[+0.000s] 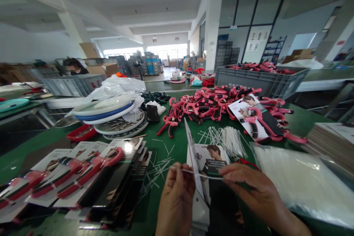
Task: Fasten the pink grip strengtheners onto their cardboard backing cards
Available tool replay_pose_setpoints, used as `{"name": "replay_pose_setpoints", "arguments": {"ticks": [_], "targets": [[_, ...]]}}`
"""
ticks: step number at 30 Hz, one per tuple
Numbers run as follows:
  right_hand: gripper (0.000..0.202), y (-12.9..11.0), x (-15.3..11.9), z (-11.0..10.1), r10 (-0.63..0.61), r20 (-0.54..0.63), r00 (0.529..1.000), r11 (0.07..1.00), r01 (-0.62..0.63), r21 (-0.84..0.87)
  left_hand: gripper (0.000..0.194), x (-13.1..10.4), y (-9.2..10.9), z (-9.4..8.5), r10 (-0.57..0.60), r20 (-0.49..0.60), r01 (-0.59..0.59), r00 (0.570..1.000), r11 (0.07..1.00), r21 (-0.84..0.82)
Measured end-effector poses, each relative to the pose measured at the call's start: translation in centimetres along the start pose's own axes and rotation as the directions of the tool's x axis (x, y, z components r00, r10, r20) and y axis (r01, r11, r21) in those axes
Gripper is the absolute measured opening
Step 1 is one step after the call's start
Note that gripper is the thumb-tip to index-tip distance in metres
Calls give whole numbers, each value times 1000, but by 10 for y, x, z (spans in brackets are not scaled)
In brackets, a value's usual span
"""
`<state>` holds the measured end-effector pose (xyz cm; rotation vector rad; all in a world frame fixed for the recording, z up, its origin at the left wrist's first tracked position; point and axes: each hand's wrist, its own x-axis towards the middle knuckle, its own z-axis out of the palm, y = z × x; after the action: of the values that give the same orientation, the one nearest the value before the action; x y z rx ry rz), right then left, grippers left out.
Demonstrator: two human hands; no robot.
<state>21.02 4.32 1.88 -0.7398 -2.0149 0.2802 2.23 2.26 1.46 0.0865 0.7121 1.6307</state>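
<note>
While the left hand (176,201) and right hand (253,188) pinch a zip tie (211,177), pink grips (258,67) fill a gray crate (243,80).

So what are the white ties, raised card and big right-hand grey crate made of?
White ties: probably smooth plastic; one bends. Raised card: likely coated cardboard, thin with a slight sheen. Grey crate: maybe dull, hard plastic, with ribs.

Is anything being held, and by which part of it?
A zip tie: the left grip pinches it near one end, the right grip near the other.
</note>
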Motion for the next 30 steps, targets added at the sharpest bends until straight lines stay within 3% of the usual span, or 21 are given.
{"name": "replay_pose_setpoints", "arguments": {"ticks": [4,8,12,15,18,21,28,30], "targets": [[23,0,-1,8,-120,-22,993,990,118,-73,12,-3,-6,8,-101,38,102,994,994,-50],[26,-3,-7,16,-182,-54,982,970,171,-172,17,-6,-16,2,-30,43,27,999,997,77],[28,-5,-8,20,-141,-43,989,975,131,-181,36,-2,-16,-4,-10,170,-35,985,965,260],[27,-6,-5,21,-102,-60,993,987,93,-133,29,3,-8,-1,39,254,-135,966,919,370],[27,-6,-1,22,-85,-78,993,992,77,-98,21,5,-1,8,113,362,-239,925,915,325],[26,-6,1,24,-65,-103,993,996,57,-75,18,7,3,14,108,429,-219,897,951,218],[12,-13,-5,30,124,-55,991,992,-124,6,22,15,6,3,-39,300,-33,953,972,234],[20,-17,-11,31,161,-15,987,986,-161,-33,23,15,7,-4,-42,272,-16,961,978,209]]}}
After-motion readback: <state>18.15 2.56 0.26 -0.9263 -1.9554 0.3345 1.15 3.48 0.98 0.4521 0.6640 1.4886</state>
